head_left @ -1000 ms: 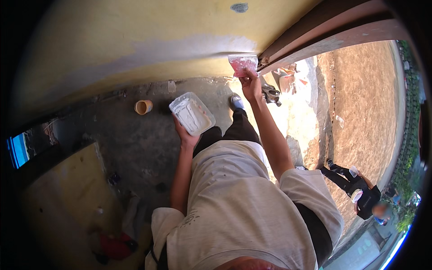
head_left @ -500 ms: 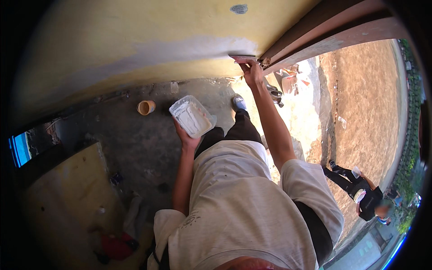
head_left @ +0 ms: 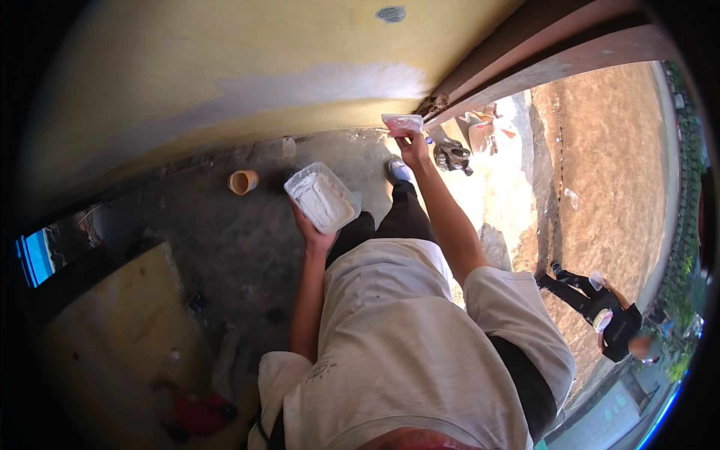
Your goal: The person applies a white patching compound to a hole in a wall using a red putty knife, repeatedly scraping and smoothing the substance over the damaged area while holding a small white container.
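My left hand (head_left: 316, 238) is wrapped round the side of a clear plastic tub (head_left: 348, 196) in front of my body. White paste (head_left: 321, 201) coats the tub's bottom. In my right hand (head_left: 412, 150) is a flat, pinkish-red putty scraper (head_left: 403, 123), its face smeared with white. The scraper is in front of the lower part of the yellow wall (head_left: 225, 45), near the wooden frame; whether it touches the wall is hard to tell. Across the wall runs a long whitish smoothed band (head_left: 300, 88).
An orange-yellow pot (head_left: 243, 181) rests on the grey floor. Beyond the brown frame (head_left: 555, 67), a dark bundle (head_left: 453, 156) lies on sunlit ground. A person in black (head_left: 619, 330) holds containers outside at right. Another person in red (head_left: 201, 412) is at lower left, beside a yellow wall section (head_left: 127, 322).
My right hand has drawn the scraper down from the whitish band, and its smeared face now shows. My left hand and the tub have hardly moved.
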